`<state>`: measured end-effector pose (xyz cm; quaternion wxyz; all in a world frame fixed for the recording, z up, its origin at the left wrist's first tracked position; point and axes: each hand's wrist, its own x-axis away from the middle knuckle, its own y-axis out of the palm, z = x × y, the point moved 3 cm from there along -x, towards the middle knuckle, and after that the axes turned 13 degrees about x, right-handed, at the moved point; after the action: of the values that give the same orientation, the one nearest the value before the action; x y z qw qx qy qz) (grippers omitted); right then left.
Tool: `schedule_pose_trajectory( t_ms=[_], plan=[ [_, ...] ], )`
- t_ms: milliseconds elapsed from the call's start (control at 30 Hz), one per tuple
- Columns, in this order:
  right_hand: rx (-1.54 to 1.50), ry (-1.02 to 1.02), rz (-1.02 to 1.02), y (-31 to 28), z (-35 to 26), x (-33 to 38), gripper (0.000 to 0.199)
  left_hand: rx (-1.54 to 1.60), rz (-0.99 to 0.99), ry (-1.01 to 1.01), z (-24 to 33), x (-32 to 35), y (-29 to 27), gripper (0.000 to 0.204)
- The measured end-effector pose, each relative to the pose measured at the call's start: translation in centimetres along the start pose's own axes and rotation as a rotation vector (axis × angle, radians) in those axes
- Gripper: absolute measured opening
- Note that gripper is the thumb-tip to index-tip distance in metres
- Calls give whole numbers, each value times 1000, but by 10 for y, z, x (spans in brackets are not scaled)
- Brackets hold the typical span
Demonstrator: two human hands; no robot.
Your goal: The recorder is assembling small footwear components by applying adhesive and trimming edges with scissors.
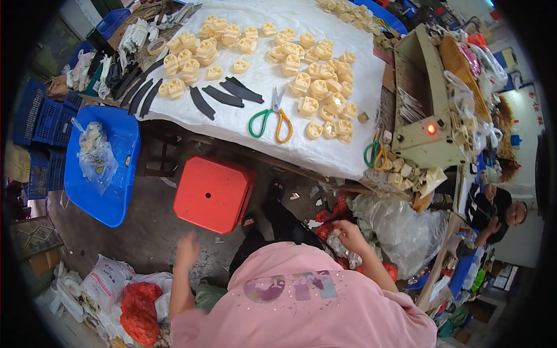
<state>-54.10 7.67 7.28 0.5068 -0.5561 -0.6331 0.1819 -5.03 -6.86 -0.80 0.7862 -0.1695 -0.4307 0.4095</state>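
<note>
My left hand (187, 250) hangs low beside the red stool (200, 194), smeared by motion, so its fingers cannot be made out. On the other side my right hand (350, 236) is held over plastic bags near the floor, fingers curled in, with nothing showing in them. Neither hand touches the table. On its white cloth (191, 130) lie many cream-coloured moulded pieces (301, 84), several curved black strips (223, 95) and scissors (272, 116) with one green and one orange handle, blades pointing away from me.
A blue tub (119, 197) with a plastic bag stands left of the stool. A metal box with a lit red lamp (431, 128) sits at the table's right. Sacks (107, 284) and a red net bag (139, 313) lie lower left. A person (493, 214) is at far right.
</note>
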Motion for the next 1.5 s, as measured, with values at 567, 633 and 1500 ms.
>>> schedule_pose_trajectory(
  t_ms=[567, 633, 1500],
  plan=[
    [135, -241, -137, -62, -3, -198, 26, 238, 859, 262, 172, -252, -115, 34],
    [46, -220, -156, -46, 18, -187, 25, 163, 846, 278, 162, -286, -126, 33],
    [69, -101, -401, 187, -24, -433, 47, -140, 636, 593, 109, -356, -141, 37]
  ],
)
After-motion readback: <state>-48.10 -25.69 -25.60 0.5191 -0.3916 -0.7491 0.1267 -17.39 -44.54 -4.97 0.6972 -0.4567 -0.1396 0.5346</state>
